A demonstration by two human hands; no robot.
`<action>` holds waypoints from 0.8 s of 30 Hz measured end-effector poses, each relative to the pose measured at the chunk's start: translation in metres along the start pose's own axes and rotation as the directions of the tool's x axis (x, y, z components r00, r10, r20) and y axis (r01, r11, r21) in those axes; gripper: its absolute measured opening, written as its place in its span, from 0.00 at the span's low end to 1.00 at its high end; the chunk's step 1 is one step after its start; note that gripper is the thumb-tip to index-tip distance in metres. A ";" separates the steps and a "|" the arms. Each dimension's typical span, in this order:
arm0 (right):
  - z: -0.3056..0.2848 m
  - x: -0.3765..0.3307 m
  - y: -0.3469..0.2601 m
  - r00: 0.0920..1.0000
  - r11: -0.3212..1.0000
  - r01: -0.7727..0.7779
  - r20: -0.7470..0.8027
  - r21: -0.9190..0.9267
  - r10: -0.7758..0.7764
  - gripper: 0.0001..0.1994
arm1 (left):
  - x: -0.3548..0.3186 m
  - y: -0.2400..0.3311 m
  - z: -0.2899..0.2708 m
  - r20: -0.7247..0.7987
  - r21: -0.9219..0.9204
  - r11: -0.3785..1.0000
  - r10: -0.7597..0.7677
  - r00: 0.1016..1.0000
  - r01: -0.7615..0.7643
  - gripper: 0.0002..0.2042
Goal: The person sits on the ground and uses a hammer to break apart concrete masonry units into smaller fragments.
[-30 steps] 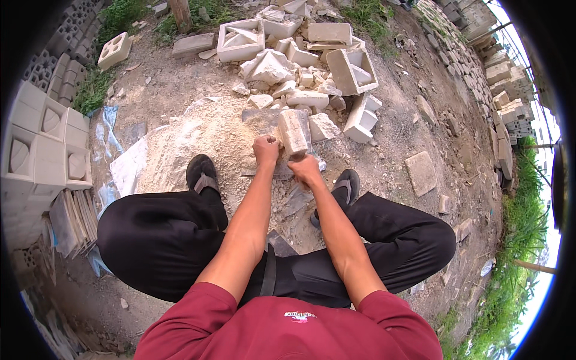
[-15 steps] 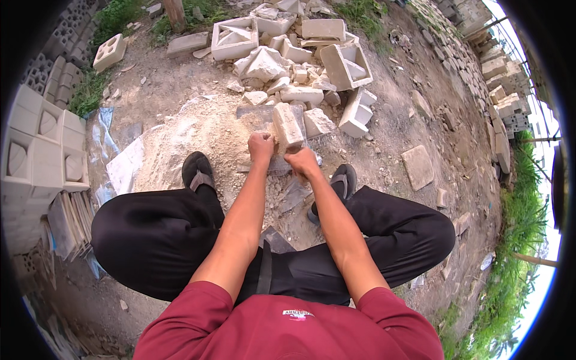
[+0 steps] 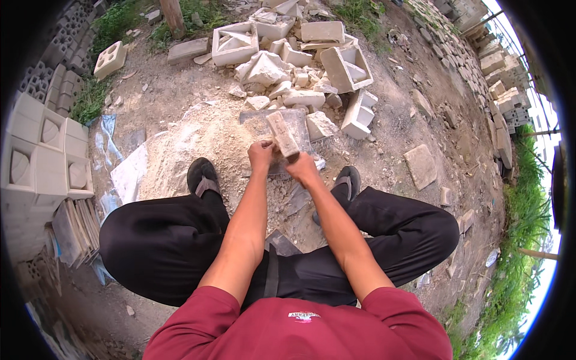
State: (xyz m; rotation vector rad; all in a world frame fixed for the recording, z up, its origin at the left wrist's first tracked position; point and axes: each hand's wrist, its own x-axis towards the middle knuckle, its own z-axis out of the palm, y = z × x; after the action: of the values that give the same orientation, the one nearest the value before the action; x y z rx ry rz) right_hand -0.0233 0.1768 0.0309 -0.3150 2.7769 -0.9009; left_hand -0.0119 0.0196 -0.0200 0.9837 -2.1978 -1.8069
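Observation:
My right hand [image 3: 302,167] is closed at the near end of a pale, dusty oblong block [image 3: 281,133]. The block looks like a mallet head; any handle is hidden by the fingers. Just left of it, my left hand [image 3: 260,153] is closed with its fingertips pinched together, and what they hold is too small to make out. Both hands are over a grey slab [image 3: 297,122] lying on the ground between my feet. Crumbled pale rubble and powder [image 3: 210,135] are heaped against the slab's left side.
Beyond the slab lies a pile of broken pale blocks [image 3: 264,69]. A flat stone [image 3: 420,167] rests on the ground to the right. Moulded blocks [image 3: 51,159] and thin boards [image 3: 75,225] stand at the left. A wooden post [image 3: 173,17] rises at the back.
The oblong block has come down closer to the slab and leans more to the left. My left hand stays pinched beside it. The whole view has shifted slightly.

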 end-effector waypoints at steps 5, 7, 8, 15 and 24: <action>-0.019 0.010 -0.008 0.955 0.895 -0.278 0.196 0.349 0.220 0.16 | -0.005 0.005 -0.006 -0.007 0.161 0.985 0.057 0.998 -0.055 0.12; -0.027 0.018 -0.023 0.958 0.849 -0.284 0.156 0.446 0.238 0.16 | -0.005 0.004 -0.010 -0.022 0.176 0.983 0.049 0.999 -0.044 0.12; -0.027 0.015 -0.026 0.957 0.847 -0.289 0.161 0.446 0.241 0.16 | -0.005 0.004 -0.011 -0.035 0.183 0.982 0.047 0.998 -0.040 0.12; 0.019 0.000 0.028 0.977 0.988 0.150 -0.158 0.036 -0.143 0.16 | 0.000 0.010 -0.001 0.023 0.161 0.985 0.056 0.998 -0.059 0.11; -0.010 0.014 -0.025 0.992 0.888 -0.127 0.069 0.442 0.108 0.14 | -0.007 -0.002 -0.017 -0.031 0.192 0.981 0.033 0.999 -0.026 0.11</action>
State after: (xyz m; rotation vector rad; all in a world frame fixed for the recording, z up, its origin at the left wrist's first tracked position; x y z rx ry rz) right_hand -0.0357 0.1585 0.0516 -0.0853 2.4204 -1.4353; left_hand 0.0026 0.0098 -0.0149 1.0022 -2.3876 -1.5765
